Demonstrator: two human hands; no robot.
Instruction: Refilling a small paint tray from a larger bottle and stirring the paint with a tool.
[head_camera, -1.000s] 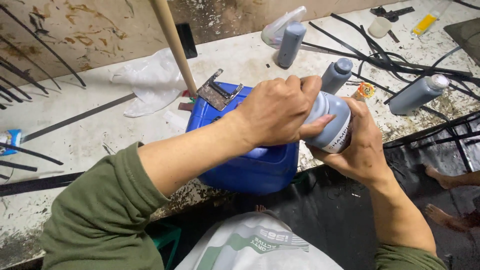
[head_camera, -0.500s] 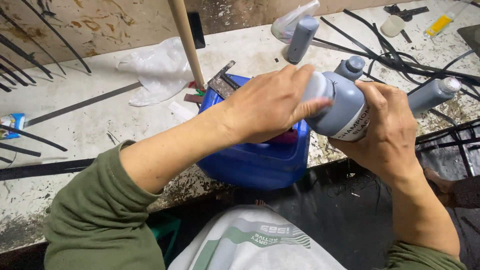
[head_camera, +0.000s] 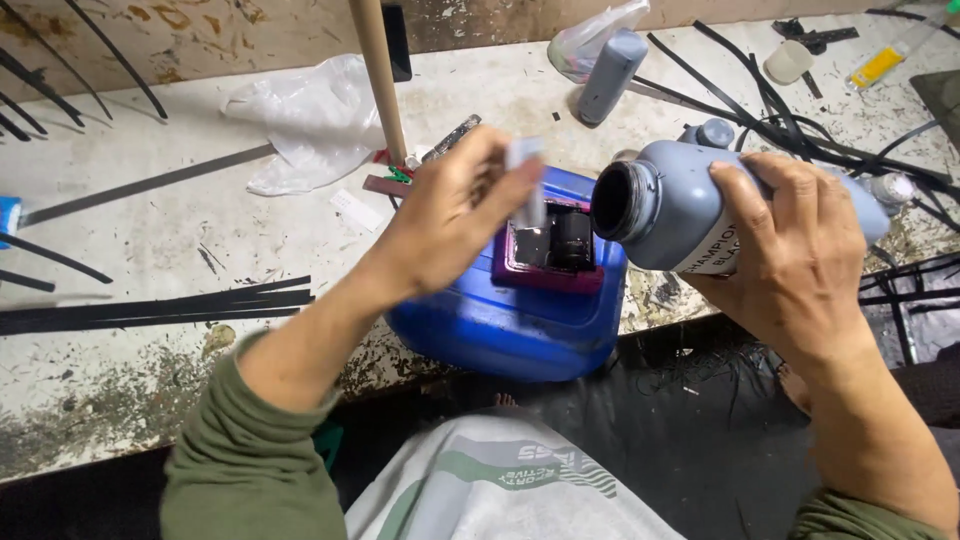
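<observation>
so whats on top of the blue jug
On the blue jug sits a dark magenta tray holding black blocks. The left hand, holding a small blurred cap, covers its left part. The right hand tilts an open grey bottle beside it.

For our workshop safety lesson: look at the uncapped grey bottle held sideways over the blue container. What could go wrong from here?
1. The grey bottle lies nearly level in the right hand with its mouth open, so its contents could spill past the small tray onto the blue container or the person's lap.
2. The left hand holds the small cap loosely; it might drop among the black strips.
</observation>
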